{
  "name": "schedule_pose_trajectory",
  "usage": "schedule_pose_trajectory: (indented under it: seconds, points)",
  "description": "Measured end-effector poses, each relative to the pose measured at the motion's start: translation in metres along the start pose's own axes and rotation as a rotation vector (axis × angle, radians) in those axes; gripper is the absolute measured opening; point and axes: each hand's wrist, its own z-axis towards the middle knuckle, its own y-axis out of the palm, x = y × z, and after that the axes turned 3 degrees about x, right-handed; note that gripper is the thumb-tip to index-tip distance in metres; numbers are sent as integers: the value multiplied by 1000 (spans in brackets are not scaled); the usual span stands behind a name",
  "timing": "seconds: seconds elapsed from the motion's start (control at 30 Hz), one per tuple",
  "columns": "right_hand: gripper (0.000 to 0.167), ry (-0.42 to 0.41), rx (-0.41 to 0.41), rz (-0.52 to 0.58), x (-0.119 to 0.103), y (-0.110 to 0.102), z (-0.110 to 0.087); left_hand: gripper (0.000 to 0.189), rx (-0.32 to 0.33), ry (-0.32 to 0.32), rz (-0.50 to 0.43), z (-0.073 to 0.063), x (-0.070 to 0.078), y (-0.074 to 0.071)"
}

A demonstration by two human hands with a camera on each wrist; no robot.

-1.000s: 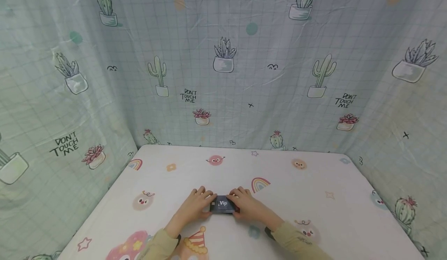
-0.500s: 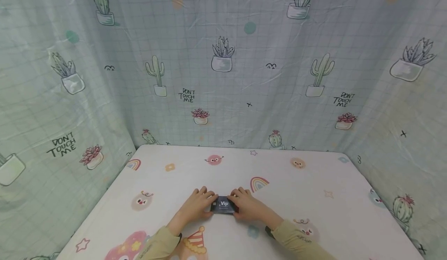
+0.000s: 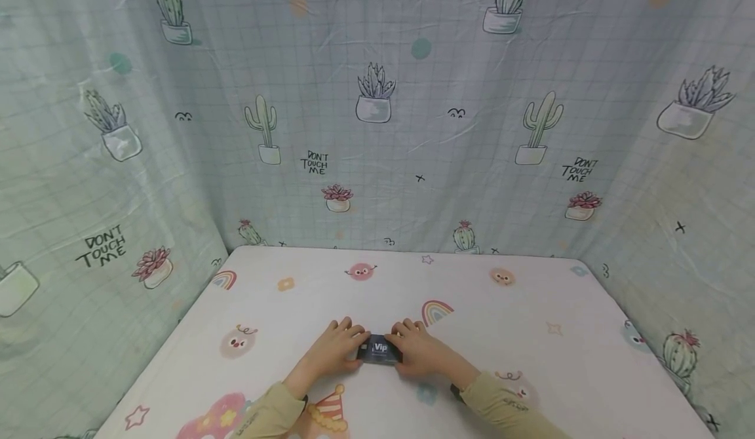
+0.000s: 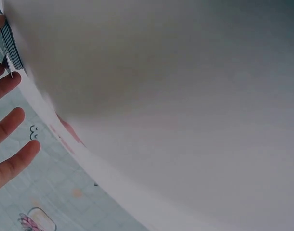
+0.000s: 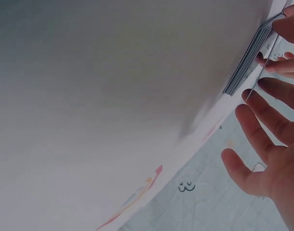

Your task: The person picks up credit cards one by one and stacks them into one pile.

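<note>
A dark "Vip" card (image 3: 380,349) lies between my two hands near the middle of the table in the head view. My left hand (image 3: 336,350) grips its left end, thumb at the near edge and fingertips at the far edge. At the right end, my right hand (image 3: 420,352) pinches it the same way. From the right wrist view, a neat stack of cards (image 5: 248,61) rests on the table, and one thin card shows tilted and apart from it at my fingertips. Only the stack's edge (image 4: 12,45) and some left fingers (image 4: 14,126) appear in the left wrist view.
The white table (image 3: 501,334) has printed rainbows, faces and stars. A pale curtain (image 3: 401,203) with cactus prints hangs behind it and along both sides.
Both hands and the card have shifted very slightly right and nearer over the table. A reddish edge seen at the card's right end earlier no longer shows. The grip looks the same.
</note>
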Motion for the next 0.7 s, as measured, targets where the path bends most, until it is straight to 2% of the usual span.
schedule_pose_trajectory:
  seconds: [0.37,0.7]
  points:
    - [54,-23,-13,-70,1,1,-1,50,-23,4,14,3,2,-1]
    - [54,13,-47,-65,2,2,-1,48,-29,19,4,4,1,0]
